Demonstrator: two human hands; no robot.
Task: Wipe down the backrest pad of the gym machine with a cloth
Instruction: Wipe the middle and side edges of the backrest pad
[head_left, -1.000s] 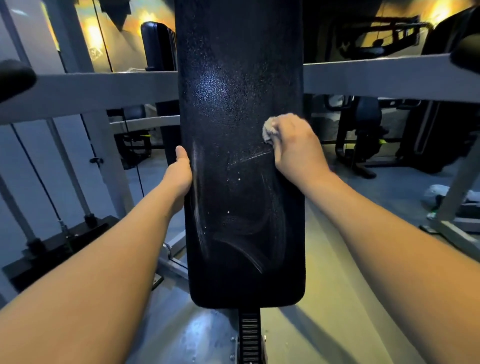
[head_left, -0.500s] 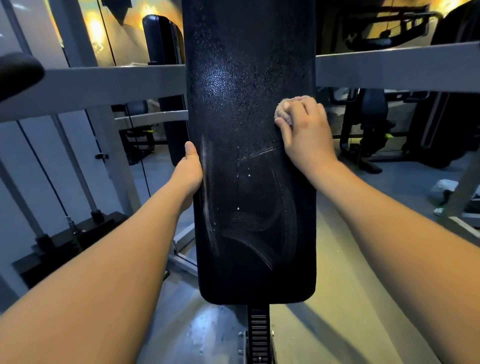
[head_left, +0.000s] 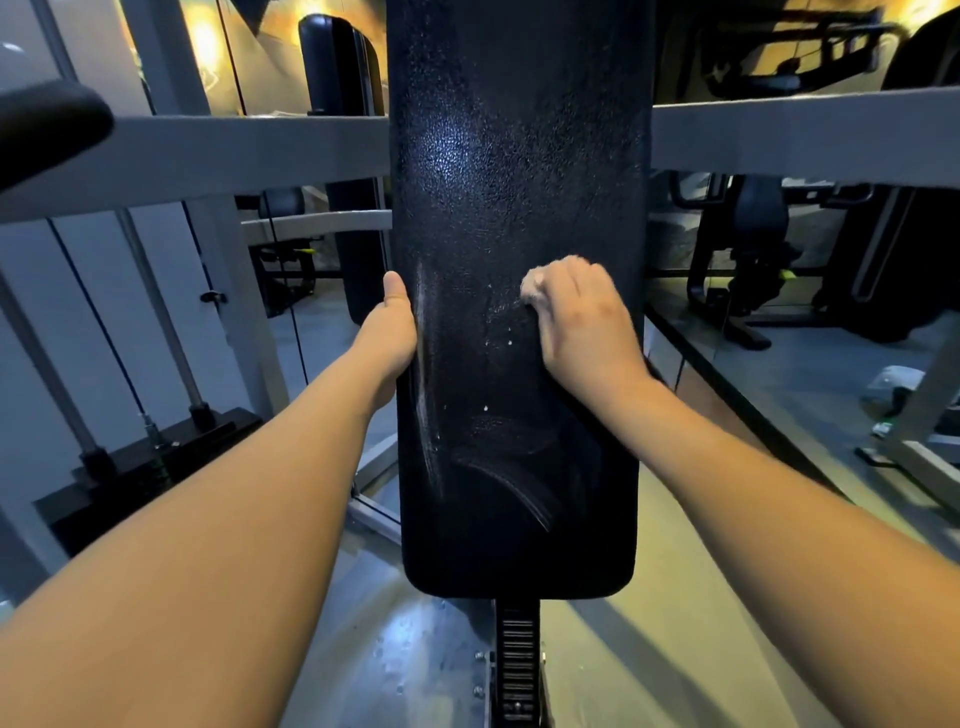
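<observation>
The tall black backrest pad (head_left: 514, 182) fills the middle of the view, its textured surface marked with pale wipe streaks and small specks low down. My left hand (head_left: 389, 327) grips the pad's left edge, thumb up along the side. My right hand (head_left: 582, 322) presses a small bunched beige cloth (head_left: 531, 287) against the pad's middle right; only a bit of cloth shows past my fingers.
A grey crossbar (head_left: 234, 150) runs behind the pad on both sides. A weight stack with cables (head_left: 150, 452) stands at lower left. Below the pad is a notched black adjustment post (head_left: 517, 660). Other dark gym machines (head_left: 753, 249) stand at the right.
My right hand with the cloth went up the pad's right side, then came down and inward toward the middle. My left hand kept its hold on the left edge.
</observation>
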